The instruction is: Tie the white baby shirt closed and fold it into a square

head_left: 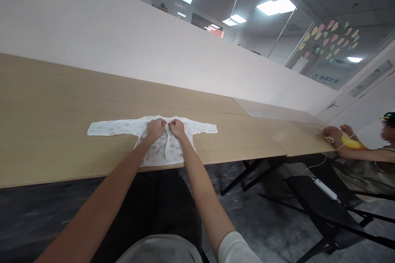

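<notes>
A small white baby shirt [154, 154] with a light printed pattern lies spread on the table, sleeves stretched out to both sides. Its front edges meet near the middle, and the lower hem reaches the table's near edge. My left hand [156, 128] is closed on the fabric just left of the front opening, below the neckline. Close beside it, my right hand [176, 128] pinches the other front edge. The fingertips of both hands are partly hidden, so any fastener between them cannot be made out.
The long wooden table [55, 131] runs along a white half wall [138, 53] with glass above. At the far right another person [364, 156] sits at the table, handling something yellow with a cord. A black folding chair [321, 201] holding a white power strip [324, 189] stands there.
</notes>
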Demonstrator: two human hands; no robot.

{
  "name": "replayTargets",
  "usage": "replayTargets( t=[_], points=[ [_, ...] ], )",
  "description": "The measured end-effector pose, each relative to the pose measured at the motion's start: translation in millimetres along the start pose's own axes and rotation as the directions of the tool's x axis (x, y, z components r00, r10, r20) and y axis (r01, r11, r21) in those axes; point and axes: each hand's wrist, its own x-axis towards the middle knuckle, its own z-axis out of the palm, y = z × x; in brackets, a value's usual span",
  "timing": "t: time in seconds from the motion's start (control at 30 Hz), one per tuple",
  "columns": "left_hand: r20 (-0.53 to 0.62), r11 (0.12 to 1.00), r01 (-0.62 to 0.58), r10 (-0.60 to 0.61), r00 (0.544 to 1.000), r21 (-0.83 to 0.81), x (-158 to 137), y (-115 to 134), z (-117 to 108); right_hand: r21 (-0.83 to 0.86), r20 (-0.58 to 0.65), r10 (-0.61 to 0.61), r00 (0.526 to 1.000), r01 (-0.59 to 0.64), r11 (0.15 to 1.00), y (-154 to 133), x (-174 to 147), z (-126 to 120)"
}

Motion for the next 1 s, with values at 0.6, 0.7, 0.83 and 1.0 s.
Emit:
replayTargets(
  t=[0.6, 0.7, 0.83, 1.0],
  points=[
    [0.072, 0.935, -0.187, 0.218, 0.973, -0.301, -6, -30, -10, -0.033, 0.128, -0.153, 0.98, 0.158, 0.987, -2, -25, -11],
    [0.061, 0.886, -0.187, 0.234, 0.97, -0.423, -7, -32, -8, -0.014, 0.122, -0.168, 0.978, 0.171, 0.985, -2, -29, -14],
    [0.072, 0.865, -0.217, 0.278, 0.958, -0.452, -11, -30, -8, 0.09, 0.086, -0.108, 0.99, 0.1, 0.991, 2, -30, -18],
    [0.105, 0.858, -0.268, 0.345, 0.932, -0.438, -17, -25, -12, 0.202, 0.085, -0.009, 0.996, -0.008, 0.979, 6, -30, -25]
  ],
)
